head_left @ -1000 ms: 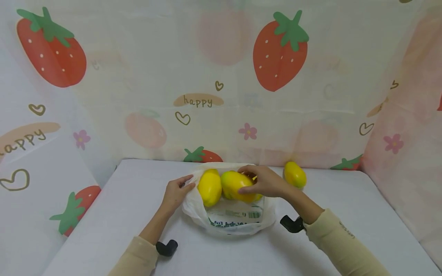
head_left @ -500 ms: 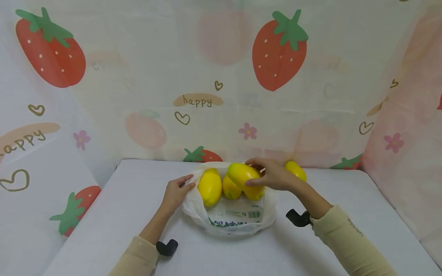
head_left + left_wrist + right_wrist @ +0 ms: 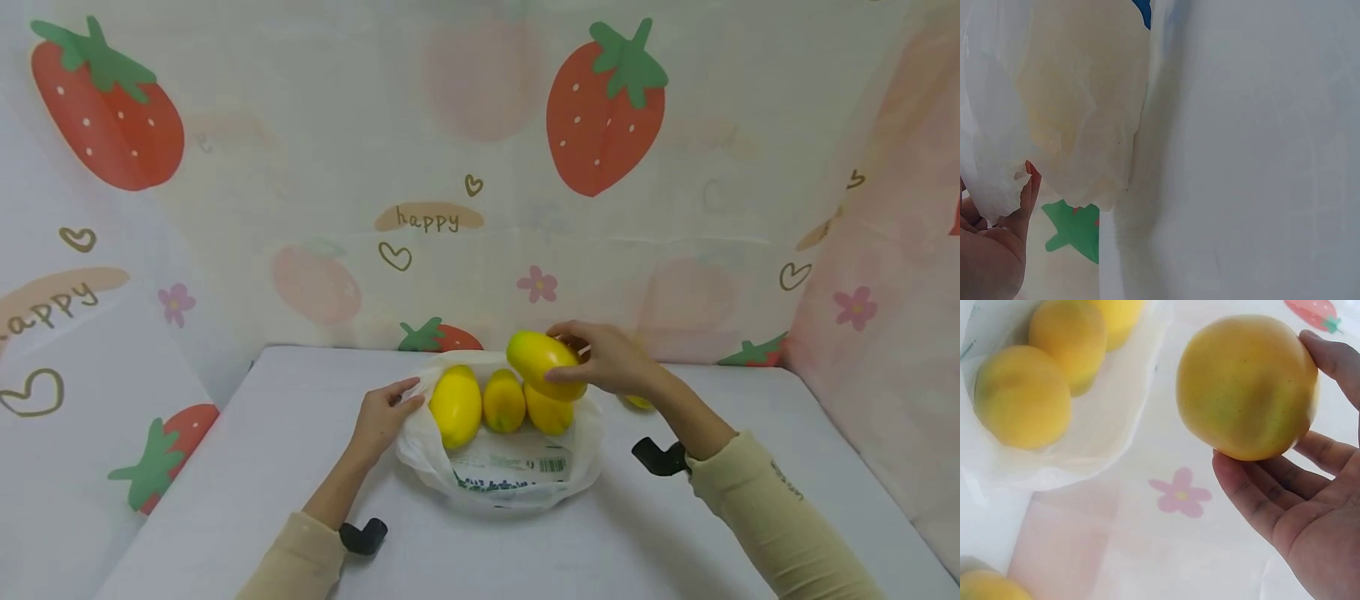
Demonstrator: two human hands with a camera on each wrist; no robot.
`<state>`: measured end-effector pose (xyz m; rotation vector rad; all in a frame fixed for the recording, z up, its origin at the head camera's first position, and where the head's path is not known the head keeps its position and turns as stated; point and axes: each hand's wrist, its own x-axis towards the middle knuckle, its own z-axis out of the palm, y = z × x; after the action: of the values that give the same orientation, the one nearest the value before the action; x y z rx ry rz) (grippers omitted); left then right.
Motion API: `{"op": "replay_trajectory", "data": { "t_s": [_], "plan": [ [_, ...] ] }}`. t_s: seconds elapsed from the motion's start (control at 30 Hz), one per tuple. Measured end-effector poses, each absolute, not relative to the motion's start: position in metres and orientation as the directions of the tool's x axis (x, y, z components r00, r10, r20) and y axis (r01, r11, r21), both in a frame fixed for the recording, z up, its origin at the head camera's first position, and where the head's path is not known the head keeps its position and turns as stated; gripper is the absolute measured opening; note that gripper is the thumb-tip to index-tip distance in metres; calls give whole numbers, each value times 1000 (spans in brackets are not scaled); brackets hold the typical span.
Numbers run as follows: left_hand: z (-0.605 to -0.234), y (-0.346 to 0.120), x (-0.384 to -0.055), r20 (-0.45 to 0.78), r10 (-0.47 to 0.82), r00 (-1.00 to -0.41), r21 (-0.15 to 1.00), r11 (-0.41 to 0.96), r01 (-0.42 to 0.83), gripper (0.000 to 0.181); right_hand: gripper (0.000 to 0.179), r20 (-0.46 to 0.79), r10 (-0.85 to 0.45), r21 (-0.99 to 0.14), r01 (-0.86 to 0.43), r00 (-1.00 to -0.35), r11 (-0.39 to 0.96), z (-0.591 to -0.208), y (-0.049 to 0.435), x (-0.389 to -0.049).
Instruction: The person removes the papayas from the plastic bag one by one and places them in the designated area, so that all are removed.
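A white plastic bag [image 3: 517, 498] lies with its mouth spread wide in the middle of the table. My left hand [image 3: 382, 423] pinches its left edge between thumb and fingers; in the left wrist view the same hand [image 3: 992, 257] has a fold of thin plastic in its grip. Three yellow mangoes sit inside: a left one [image 3: 456, 408], a middle one [image 3: 504, 402] and a right one [image 3: 550, 413]. Above the bag's back right side, my right hand [image 3: 611, 360] holds another yellow mango [image 3: 534, 357], thumb and fingers around its end. The right wrist view shows this mango [image 3: 1244, 390] clear of the bag.
One more mango [image 3: 639, 402] rests on the table right of the bag, mostly hidden behind my right forearm. The white-covered table [image 3: 750, 483] ends at a strawberry-print curtain [image 3: 450, 292], with curtain at both sides too.
My right hand has lifted its mango up and slightly right out of the bag, uncovering the middle and right mangoes. Its forearm now covers most of the table mango. The left hand stays put.
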<state>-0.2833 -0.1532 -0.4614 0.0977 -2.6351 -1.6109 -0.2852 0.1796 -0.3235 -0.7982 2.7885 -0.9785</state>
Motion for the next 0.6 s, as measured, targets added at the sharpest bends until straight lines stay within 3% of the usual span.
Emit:
{"op": "replay_trajectory", "data": {
  "t_s": [0.6],
  "plan": [
    [-461,-156,-283,-2,-63,-998,903,428,-29,43,62,80,-421,-597,-382,-904,706,-318,199,-291]
  ]
}}
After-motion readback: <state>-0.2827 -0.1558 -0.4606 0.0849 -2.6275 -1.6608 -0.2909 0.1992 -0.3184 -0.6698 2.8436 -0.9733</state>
